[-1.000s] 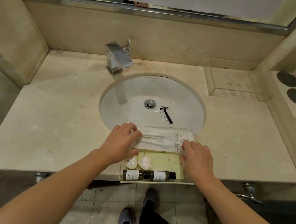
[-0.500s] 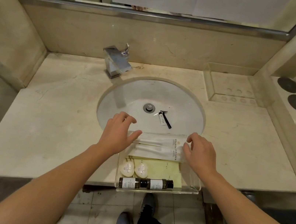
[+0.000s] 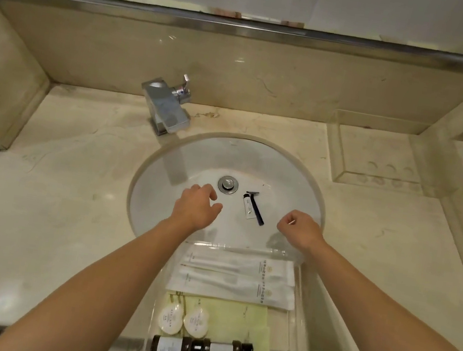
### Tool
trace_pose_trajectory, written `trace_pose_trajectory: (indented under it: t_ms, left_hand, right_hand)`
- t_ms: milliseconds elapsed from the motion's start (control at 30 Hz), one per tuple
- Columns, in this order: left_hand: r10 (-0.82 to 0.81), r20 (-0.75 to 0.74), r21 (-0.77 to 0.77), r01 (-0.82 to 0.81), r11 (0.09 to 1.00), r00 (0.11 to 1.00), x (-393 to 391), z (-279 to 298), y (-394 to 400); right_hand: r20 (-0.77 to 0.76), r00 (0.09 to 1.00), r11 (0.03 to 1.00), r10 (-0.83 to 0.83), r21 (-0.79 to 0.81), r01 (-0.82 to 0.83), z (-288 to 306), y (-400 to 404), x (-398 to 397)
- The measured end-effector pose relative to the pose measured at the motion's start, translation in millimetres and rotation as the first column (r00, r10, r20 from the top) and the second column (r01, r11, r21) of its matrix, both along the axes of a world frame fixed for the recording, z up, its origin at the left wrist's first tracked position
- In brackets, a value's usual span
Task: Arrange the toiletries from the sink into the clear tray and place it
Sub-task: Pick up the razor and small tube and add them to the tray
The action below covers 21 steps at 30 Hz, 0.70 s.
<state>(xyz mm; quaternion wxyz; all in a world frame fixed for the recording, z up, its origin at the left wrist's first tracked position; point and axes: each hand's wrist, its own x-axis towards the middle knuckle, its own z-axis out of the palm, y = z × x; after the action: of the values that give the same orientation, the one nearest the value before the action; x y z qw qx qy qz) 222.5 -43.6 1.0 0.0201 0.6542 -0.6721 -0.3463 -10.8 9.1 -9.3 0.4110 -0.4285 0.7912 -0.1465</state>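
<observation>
I saw both hands empty over the sink: the left hand loosely open, the right hand curled loosely, gripping nothing. Between them, at the left hand's two o'clock, lay the razor touching a small tube, just beside the drain. At six o'clock the clear tray held two white sachets, two soaps and two dark bottles.

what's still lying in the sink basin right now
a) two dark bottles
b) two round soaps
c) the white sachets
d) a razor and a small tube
d: the razor and small tube lie side by side in the sink near the drain, while the other items already sit in the clear tray.
</observation>
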Motion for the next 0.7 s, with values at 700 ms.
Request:
trace_pose_trajectory:
  t_ms: [700]
  left_hand:
    - [0.071, 0.099, 0.280, -0.097, 0.955, 0.992, -85.7, -108.0, -76.2]
  right_hand:
    - [-0.251, 0.929, 0.945, 0.271, 0.255, -0.207, -98.3, -83.0, 3.0]
